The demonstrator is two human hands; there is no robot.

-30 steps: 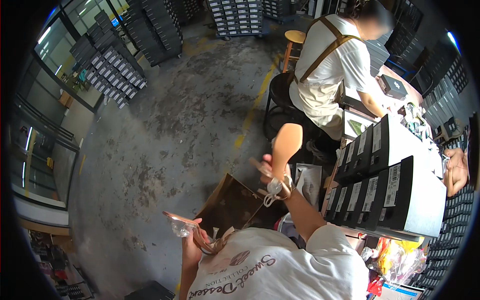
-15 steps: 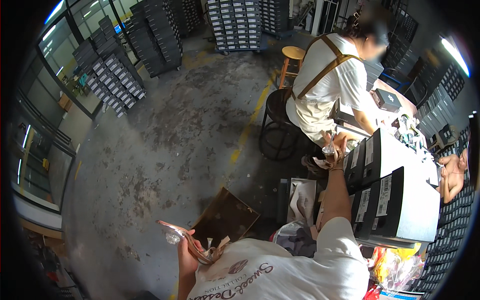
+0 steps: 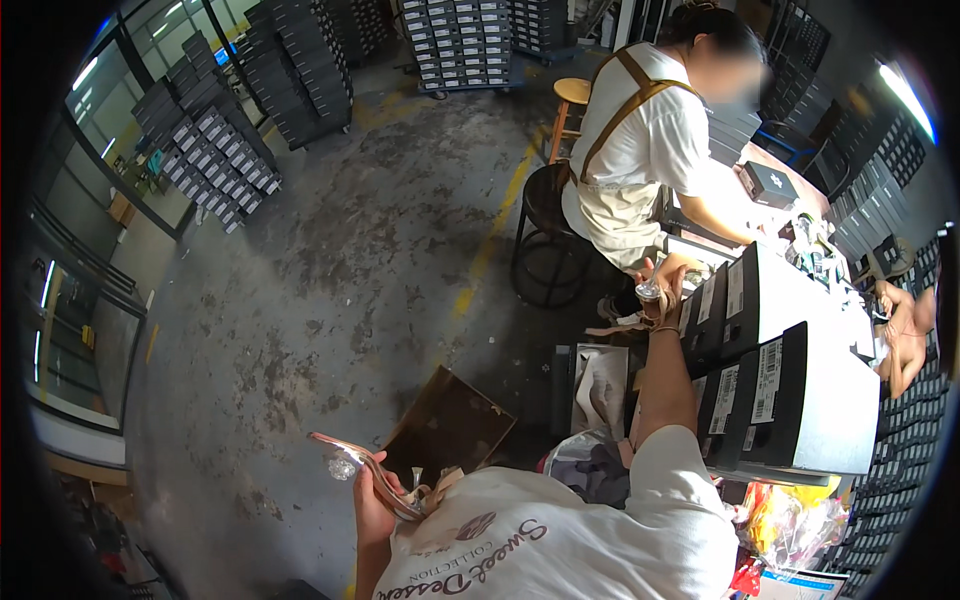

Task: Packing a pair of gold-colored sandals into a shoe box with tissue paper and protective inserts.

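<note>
The widest area is taken up by a grey, stained floor (image 3: 300, 260), which is crossed by a worn yellow line (image 3: 495, 245) at centre. Tall stacks of boxes (image 3: 457, 45) are ranged along the top of the frame, and a leaning stack (image 3: 220, 165) is seen at upper left. At upper right a co-worker (image 3: 640, 135) in a white shirt and apron is seated on a dark stool (image 3: 545, 205), beyond which a wooden stool (image 3: 572, 92) is placed. The right of the frame is filled by rows of black boxes (image 3: 770, 385) with white labels, and an open brown carton (image 3: 455, 420) is set on the floor at lower centre. A tan sandal (image 3: 380, 482) is held at lower left by the left hand (image 3: 372, 508), whose fingers and thumb are closed about its middle; its toe is pointed left. Right of centre, beside the black boxes, a second sandal (image 3: 650, 291) is gripped in the curled right hand (image 3: 672, 276); its clear heel and pale straps can be seen, but its sole cannot be made out. Smallest, a wad of clear plastic (image 3: 341, 466) is seen under the tan sandal's toe.
</note>
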